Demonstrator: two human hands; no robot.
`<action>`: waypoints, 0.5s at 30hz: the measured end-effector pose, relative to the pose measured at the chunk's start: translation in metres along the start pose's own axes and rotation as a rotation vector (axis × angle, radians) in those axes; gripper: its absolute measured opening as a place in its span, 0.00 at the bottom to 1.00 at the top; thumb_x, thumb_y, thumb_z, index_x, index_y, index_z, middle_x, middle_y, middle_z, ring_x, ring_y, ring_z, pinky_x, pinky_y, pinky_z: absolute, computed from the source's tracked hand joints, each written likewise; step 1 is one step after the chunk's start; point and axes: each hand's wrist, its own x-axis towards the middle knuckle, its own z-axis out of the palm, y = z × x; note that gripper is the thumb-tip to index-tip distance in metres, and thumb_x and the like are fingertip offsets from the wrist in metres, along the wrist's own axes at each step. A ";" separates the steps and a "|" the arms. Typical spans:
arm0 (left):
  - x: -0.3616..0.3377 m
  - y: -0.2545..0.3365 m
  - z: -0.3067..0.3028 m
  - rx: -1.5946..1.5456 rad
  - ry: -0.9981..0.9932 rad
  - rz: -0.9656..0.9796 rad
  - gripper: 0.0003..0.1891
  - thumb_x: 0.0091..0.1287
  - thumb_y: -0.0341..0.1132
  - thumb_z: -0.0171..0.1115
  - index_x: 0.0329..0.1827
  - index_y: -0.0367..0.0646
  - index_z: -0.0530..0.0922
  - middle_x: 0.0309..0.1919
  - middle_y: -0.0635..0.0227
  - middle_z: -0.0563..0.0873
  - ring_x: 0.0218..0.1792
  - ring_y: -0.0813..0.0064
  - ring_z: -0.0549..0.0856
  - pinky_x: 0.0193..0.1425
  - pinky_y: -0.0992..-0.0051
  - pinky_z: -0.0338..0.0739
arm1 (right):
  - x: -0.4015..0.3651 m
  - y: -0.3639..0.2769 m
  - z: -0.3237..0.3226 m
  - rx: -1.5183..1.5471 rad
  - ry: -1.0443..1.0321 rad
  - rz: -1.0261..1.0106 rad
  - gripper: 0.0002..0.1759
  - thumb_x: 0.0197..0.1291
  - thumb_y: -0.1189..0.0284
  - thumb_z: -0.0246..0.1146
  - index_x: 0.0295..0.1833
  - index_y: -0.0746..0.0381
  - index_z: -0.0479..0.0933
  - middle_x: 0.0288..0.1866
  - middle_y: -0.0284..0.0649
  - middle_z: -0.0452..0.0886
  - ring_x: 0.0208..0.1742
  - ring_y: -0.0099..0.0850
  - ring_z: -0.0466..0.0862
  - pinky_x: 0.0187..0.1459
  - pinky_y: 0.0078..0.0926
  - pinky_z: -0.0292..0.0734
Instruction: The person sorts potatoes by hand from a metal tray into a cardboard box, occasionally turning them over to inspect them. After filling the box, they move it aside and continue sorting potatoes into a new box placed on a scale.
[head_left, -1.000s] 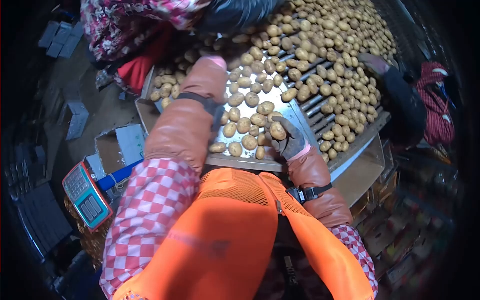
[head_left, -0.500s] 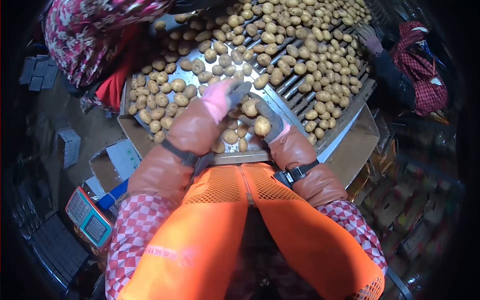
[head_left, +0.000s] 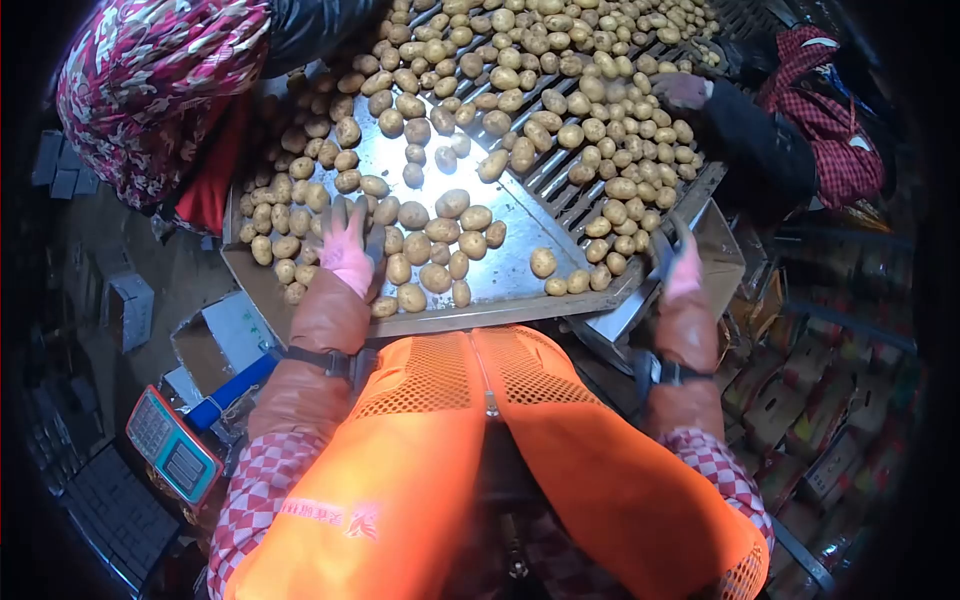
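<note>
My left hand (head_left: 348,250), in a grey and pink glove, lies with fingers stretched out among potatoes (head_left: 436,277) on the left of the metal tray (head_left: 520,215). It touches potatoes but grips none that I can see. Past the tray's right edge, my right hand (head_left: 680,262) is over the side near a cardboard box (head_left: 715,250). Its gloved fingers are apart and slightly blurred, with nothing visible in them. A few potatoes (head_left: 570,283) sit near the tray's front right corner, to the left of that hand.
Many potatoes cover the slatted rack (head_left: 560,190) behind the tray. A person in a patterned garment (head_left: 160,90) stands at the left; another person's gloved hand (head_left: 684,91) reaches over the rack from the right. A scale (head_left: 172,445) and an open carton (head_left: 225,335) are at lower left.
My hands have moved apart: the left one leftward onto potatoes, the right one out past the tray's right edge. The potatoes in my right hand are no longer there.
</note>
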 end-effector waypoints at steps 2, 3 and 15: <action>-0.005 0.021 -0.009 0.118 -0.070 0.006 0.35 0.66 0.55 0.62 0.76 0.62 0.66 0.78 0.62 0.62 0.79 0.50 0.55 0.75 0.31 0.47 | 0.008 -0.028 0.077 0.284 0.089 0.168 0.43 0.64 0.45 0.64 0.78 0.56 0.64 0.77 0.50 0.65 0.76 0.45 0.67 0.74 0.43 0.61; -0.008 0.029 -0.013 0.236 -0.140 0.008 0.36 0.66 0.56 0.62 0.77 0.63 0.65 0.78 0.62 0.61 0.79 0.49 0.55 0.75 0.31 0.45 | 0.009 -0.032 0.110 0.337 0.125 0.242 0.43 0.63 0.42 0.63 0.78 0.52 0.64 0.77 0.49 0.65 0.78 0.47 0.63 0.76 0.45 0.57; -0.053 0.010 -0.005 0.174 -0.194 0.038 0.44 0.63 0.59 0.63 0.82 0.61 0.56 0.79 0.62 0.60 0.78 0.41 0.54 0.72 0.26 0.43 | -0.006 0.022 0.211 -0.405 -0.759 0.023 0.23 0.65 0.65 0.67 0.61 0.66 0.80 0.56 0.56 0.83 0.58 0.44 0.83 0.61 0.37 0.78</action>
